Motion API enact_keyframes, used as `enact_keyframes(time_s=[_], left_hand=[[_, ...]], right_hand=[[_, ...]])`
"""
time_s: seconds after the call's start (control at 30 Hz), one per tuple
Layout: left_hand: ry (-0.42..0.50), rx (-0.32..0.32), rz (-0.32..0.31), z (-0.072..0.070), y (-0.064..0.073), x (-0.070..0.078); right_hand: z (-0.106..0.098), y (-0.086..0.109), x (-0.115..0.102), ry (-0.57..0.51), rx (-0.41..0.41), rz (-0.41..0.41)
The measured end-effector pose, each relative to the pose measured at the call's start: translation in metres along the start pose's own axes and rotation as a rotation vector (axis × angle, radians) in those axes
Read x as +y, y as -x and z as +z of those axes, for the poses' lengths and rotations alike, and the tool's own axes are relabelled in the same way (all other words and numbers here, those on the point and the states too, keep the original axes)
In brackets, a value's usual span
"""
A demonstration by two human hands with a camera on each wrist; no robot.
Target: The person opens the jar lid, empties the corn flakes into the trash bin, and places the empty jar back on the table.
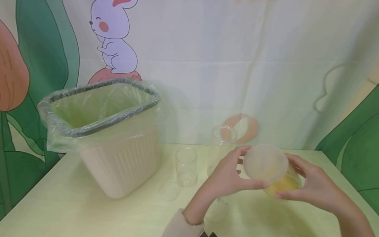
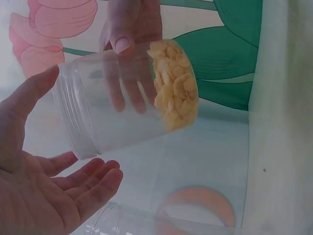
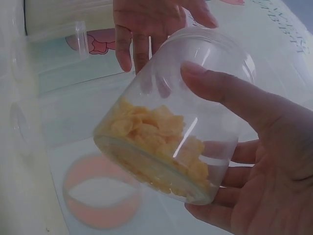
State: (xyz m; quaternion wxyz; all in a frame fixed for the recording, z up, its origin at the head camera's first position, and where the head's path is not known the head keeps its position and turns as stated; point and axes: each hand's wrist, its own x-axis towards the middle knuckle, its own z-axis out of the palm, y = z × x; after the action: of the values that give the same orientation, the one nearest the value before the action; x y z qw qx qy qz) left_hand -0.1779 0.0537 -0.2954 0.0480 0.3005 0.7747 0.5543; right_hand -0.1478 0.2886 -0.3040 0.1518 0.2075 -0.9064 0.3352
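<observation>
Left sleeve [image 1: 183, 226]: nearest, at the bottom.
Bin [image 1: 130, 164]: bag-lined, mouth upward, on the table [image 1: 59, 204].
Small clear jar [image 1: 186, 168]: upright, a gap separating it from the bin.
Left hand [image 1: 226, 177]: thumb and fingers holding opposite sides of the tilted jar's [image 1: 266, 164] rim.
Tilted jar: above the table, long axis running from rim, left, to lower base (yellow chips [image 1: 284, 185] there).
Right hand [image 1: 314, 184]: gripping its side, table edge beyond.

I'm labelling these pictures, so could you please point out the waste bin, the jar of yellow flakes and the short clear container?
Waste bin [image 1: 130, 161]: head view, ribbed side wall.
Jar of yellow flakes [image 3: 195, 121]: right wrist view, clear side wall.
Short clear container [image 1: 186, 169]: head view, front wall.
</observation>
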Motion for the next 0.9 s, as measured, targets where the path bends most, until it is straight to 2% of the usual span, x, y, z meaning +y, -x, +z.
enact_keyframes(time_s=[0.2, 0.3, 0.5, 0.67, 0.9], left_hand=[[0.056, -0.123, 0.06, -0.012, 0.0, -0.003], [0.087, -0.17, 0.089, -0.016, 0.001, -0.004], [0.106, -0.21, 0.119, -0.019, 0.002, -0.004], [0.092, -0.163, 0.105, -0.015, 0.0, -0.004], [0.135, 0.009, -0.015, 0.0, 0.0, -0.002]], right_hand=[[-0.004, 0.002, 0.002, -0.07, -0.059, -0.019], [-0.005, 0.002, 0.001, -0.109, -0.087, -0.065], [-0.006, 0.003, -0.001, -0.136, -0.122, -0.102], [-0.005, 0.002, -0.003, -0.075, -0.07, -0.082], [0.0, 0.001, -0.008, -0.015, 0.023, -0.027]])
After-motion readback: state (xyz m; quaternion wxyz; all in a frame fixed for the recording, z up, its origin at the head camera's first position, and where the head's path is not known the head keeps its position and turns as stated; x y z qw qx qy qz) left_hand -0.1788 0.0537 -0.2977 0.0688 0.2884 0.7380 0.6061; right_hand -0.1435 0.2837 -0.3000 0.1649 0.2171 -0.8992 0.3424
